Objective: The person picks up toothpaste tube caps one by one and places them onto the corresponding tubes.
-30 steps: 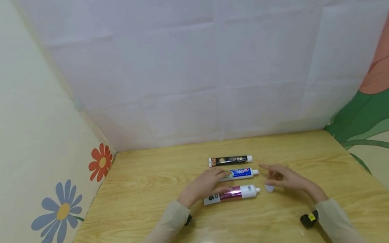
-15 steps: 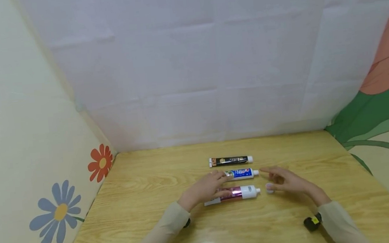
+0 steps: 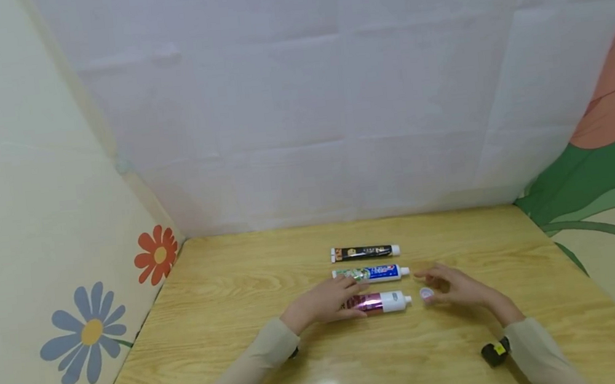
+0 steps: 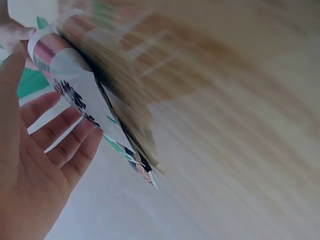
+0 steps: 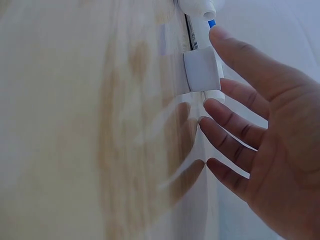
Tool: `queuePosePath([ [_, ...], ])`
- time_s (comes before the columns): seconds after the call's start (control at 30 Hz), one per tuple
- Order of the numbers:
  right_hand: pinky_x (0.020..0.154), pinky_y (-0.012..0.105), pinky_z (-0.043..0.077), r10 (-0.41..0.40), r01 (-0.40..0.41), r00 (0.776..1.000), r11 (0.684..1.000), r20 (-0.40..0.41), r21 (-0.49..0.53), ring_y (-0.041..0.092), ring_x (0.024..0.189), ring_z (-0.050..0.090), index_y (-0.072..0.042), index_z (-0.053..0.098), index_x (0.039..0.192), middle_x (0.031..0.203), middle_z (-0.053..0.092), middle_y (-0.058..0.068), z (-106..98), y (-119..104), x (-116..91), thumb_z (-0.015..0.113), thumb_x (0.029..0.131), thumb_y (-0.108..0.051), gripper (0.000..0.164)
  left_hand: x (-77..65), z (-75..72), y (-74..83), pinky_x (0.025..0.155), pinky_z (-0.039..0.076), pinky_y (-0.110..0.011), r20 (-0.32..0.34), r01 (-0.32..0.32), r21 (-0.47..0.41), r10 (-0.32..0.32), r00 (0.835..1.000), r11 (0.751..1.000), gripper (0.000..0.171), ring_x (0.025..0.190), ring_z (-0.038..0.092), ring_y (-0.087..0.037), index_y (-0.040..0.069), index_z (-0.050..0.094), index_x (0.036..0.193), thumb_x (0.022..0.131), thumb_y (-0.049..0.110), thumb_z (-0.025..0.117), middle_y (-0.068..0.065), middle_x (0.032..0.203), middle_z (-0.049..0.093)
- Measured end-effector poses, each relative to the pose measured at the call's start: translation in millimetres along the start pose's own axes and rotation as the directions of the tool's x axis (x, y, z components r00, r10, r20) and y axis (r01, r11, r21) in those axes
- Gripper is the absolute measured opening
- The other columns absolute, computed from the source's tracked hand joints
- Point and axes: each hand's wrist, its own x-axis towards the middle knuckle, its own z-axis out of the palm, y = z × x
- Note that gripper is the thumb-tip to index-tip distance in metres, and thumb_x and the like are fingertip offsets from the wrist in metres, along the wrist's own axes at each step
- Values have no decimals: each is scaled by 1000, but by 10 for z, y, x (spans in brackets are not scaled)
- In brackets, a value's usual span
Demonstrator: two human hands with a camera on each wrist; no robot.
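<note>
My left hand [image 3: 326, 301] lies over the left part of a pink-and-white toothpaste tube [image 3: 392, 301]. In the left wrist view its fingers [image 4: 75, 137] are loosely extended along the tube's side. The tube's nozzle is bare and points right. Just right of it a white cap [image 3: 426, 293] stands on the table. My right hand [image 3: 458, 287] is beside that cap, fingers spread and relaxed. The right wrist view shows the thumb [image 5: 240, 50] above the cap [image 5: 202, 70], with fingers behind and beside it.
Beyond the pink tube lies a blue-and-white toothpaste tube [image 3: 384, 272], capped. Farther back is a black toothpaste tube [image 3: 369, 252], parallel to it. All lie on a wooden table [image 3: 237, 267] with a white cloth [image 3: 290, 125] hanging behind.
My left hand has drawn back toward me, uncovering the left end of the blue tube. My right fingers have shifted slightly around the cap, and the cap's round face now shows more.
</note>
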Motion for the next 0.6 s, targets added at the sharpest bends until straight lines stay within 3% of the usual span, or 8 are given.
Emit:
queuePosePath([
  [0.27, 87, 33, 46, 40, -41, 999, 999, 19, 13, 19, 101, 52, -14, 53, 128, 110, 52, 0, 19, 3, -7, 69, 80, -41, 58, 16, 55, -1, 105, 37, -38, 57, 21, -24, -20, 998, 999, 70, 125, 43, -21, 21, 35, 143, 88, 64, 40, -2, 144, 39],
  [0.6, 95, 45, 43, 6, -7, 1000, 999, 21, 53, 20, 105, 53, -17, 60, 115, 111, 56, -4, 25, 10, -23, 70, 80, -38, 43, 6, 32, 37, 104, 39, -35, 124, 72, -32, -68, 990, 997, 76, 122, 46, -19, 21, 34, 144, 84, 68, 41, -2, 138, 44],
])
